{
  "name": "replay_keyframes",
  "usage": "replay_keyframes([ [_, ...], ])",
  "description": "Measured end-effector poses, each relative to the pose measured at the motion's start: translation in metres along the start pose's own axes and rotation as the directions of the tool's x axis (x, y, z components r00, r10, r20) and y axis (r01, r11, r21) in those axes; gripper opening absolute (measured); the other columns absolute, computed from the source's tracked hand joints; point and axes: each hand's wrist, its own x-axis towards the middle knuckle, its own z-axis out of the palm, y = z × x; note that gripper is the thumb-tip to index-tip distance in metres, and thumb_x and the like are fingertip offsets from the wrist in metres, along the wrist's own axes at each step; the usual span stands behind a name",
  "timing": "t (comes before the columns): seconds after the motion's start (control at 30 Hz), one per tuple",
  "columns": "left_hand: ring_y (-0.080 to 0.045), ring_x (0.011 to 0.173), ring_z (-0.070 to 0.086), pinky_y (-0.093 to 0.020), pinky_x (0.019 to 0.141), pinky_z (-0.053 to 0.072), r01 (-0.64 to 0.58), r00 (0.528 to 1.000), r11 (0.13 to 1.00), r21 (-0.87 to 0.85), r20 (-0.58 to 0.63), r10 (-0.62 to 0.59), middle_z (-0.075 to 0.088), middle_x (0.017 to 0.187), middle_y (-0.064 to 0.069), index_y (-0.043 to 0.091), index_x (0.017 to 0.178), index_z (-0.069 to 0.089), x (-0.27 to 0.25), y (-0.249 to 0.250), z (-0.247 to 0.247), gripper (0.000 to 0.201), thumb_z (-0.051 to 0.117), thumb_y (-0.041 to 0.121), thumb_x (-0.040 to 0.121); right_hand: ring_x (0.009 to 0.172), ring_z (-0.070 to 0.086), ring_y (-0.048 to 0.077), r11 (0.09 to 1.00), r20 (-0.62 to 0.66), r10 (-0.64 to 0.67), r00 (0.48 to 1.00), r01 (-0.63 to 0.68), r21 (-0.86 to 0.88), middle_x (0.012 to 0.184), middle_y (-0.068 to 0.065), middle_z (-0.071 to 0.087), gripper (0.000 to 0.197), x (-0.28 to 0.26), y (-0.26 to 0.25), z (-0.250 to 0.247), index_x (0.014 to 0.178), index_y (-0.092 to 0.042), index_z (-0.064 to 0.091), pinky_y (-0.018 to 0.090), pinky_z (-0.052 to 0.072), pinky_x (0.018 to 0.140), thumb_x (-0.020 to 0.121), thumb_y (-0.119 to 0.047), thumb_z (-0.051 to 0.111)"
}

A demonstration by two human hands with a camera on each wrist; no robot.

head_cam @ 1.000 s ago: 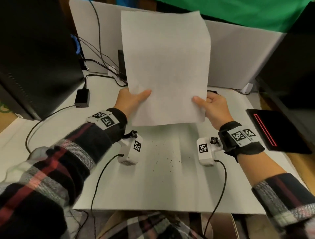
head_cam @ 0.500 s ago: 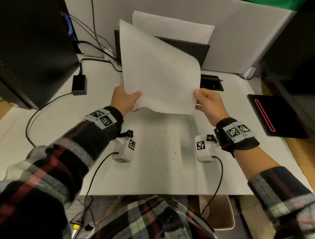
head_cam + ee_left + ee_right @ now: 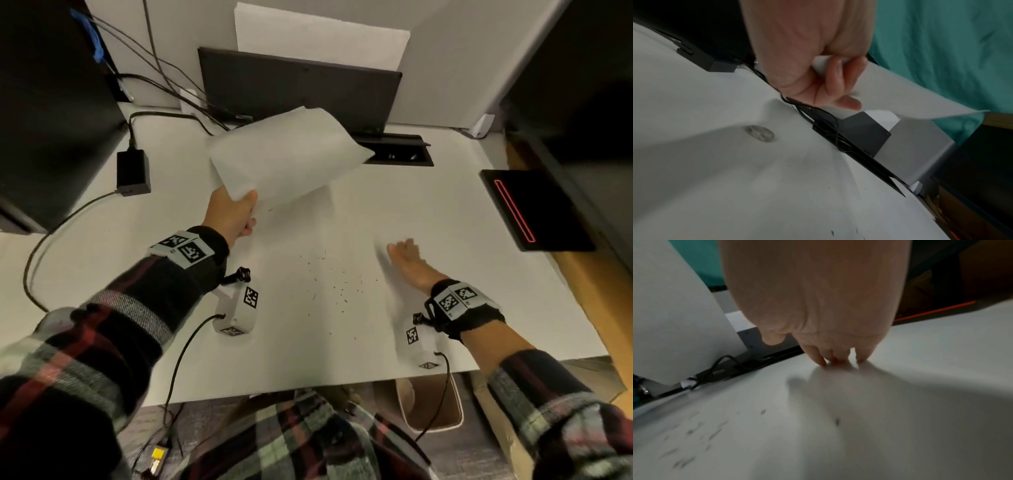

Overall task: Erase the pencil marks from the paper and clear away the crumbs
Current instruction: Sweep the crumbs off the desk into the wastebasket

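White desk (image 3: 428, 212) w/ crumbs (image 3: 337, 284), L hand (image 3: 233, 214) pinching paper (image 3: 291, 154), R hand (image 3: 407, 255) flat, fingertips (image 3: 839, 359) touching desk per wrist cam

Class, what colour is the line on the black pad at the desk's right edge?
Red, on the black pad; the head view shows it best.

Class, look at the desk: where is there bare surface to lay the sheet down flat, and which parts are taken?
Bare desk runs between the cable hatch and the right hand, left of the black pad. More lies between the adapter and the left hand holding the paper. The middle holds crumbs; the back left is crowded with cables.
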Motion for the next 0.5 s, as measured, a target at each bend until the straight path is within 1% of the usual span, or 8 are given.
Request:
replay_keyframes([
  [0.07,-0.013,0.046,0.039,-0.012,0.033,0.032,0.024,1.000,0.996,0.090,-0.003,-0.023,0.043,0.066,-0.001,0.017,0.078,0.047,0.002,-0.002,-0.001,0.017,0.050,0.015,0.095,0.141,-0.021,0.023,0.992,0.010,-0.015,1.000,0.016,-0.123,0.152,0.011,-0.026,0.069,0.001,-0.004,0.014,0.146,-0.005,-0.013,0.042,-0.010,0.116,0.097,-0.050,0.009],
  [0.13,-0.010,0.041,0.042,-0.013,0.033,0.033,0.070,0.997,0.986,0.149,-0.001,-0.071,0.045,0.067,-0.002,0.008,0.091,0.052,0.003,-0.007,-0.003,0.004,0.052,0.012,0.093,0.140,-0.026,0.023,0.983,0.058,-0.062,0.996,0.071,-0.170,0.150,0.011,-0.031,0.071,-0.004,-0.013,0.031,0.144,-0.006,-0.018,0.041,-0.013,0.114,0.097,-0.051,0.008],
  [0.2,-0.006,0.033,0.044,-0.012,0.032,0.033,0.091,0.996,0.982,0.164,-0.001,-0.092,0.046,0.068,-0.003,0.004,0.105,0.052,0.005,-0.008,-0.004,0.013,0.053,0.008,0.092,0.138,-0.028,0.022,0.972,0.126,-0.144,0.982,0.164,-0.169,0.149,0.010,-0.032,0.070,-0.011,-0.023,0.047,0.144,-0.007,-0.020,0.039,-0.015,0.112,0.097,-0.051,0.007],
  [0.27,-0.006,0.032,0.044,-0.012,0.032,0.033,0.081,0.997,0.987,0.138,-0.002,-0.081,0.050,0.072,-0.006,0.003,0.109,0.053,0.006,-0.006,-0.005,0.018,0.052,0.004,0.092,0.139,-0.026,0.020,0.953,0.228,-0.260,0.938,0.287,-0.096,0.151,0.006,-0.029,0.065,-0.022,-0.034,0.060,0.145,-0.010,-0.017,0.035,-0.015,0.111,0.098,-0.048,0.007],
  [0.33,-0.003,0.030,0.041,-0.012,0.032,0.031,0.068,0.997,0.993,0.093,0.020,-0.070,0.055,0.082,-0.011,0.004,0.105,0.054,0.004,-0.003,-0.006,0.013,0.051,0.003,0.092,0.143,-0.015,0.013,0.938,0.286,-0.348,0.893,0.331,0.108,0.154,-0.002,-0.018,0.060,-0.030,-0.040,0.062,0.148,-0.017,-0.009,0.029,-0.009,0.113,0.098,-0.046,0.006],
  [0.37,-0.002,0.030,0.039,-0.012,0.032,0.030,0.060,0.997,0.996,0.065,0.036,-0.062,0.055,0.085,-0.012,0.006,0.099,0.053,0.003,-0.001,-0.007,0.008,0.051,0.003,0.092,0.143,-0.009,0.011,0.925,0.262,-0.368,0.892,0.321,0.205,0.156,-0.005,-0.012,0.059,-0.032,-0.041,0.056,0.149,-0.021,-0.005,0.029,-0.005,0.114,0.097,-0.048,0.006],
  [0.43,-0.002,0.032,0.037,-0.014,0.032,0.028,0.060,0.996,0.998,-0.016,0.068,-0.059,0.055,0.085,-0.012,0.010,0.089,0.048,0.001,0.000,-0.010,0.008,0.050,0.004,0.093,0.144,-0.003,0.011,0.915,0.148,-0.337,0.930,0.286,0.285,0.156,-0.006,-0.006,0.061,-0.029,-0.042,0.035,0.149,-0.025,-0.001,0.033,0.001,0.115,0.095,-0.052,0.006],
  [0.5,-0.003,0.035,0.034,-0.014,0.034,0.026,0.061,0.994,0.995,-0.085,0.093,-0.053,0.062,0.087,-0.010,0.012,0.084,0.040,-0.002,0.001,-0.013,0.015,0.048,0.006,0.095,0.143,-0.006,0.011,0.941,0.073,-0.280,0.957,0.259,0.218,0.156,-0.005,-0.009,0.062,-0.018,-0.038,0.015,0.149,-0.023,-0.003,0.032,0.000,0.114,0.095,-0.052,0.005],
])
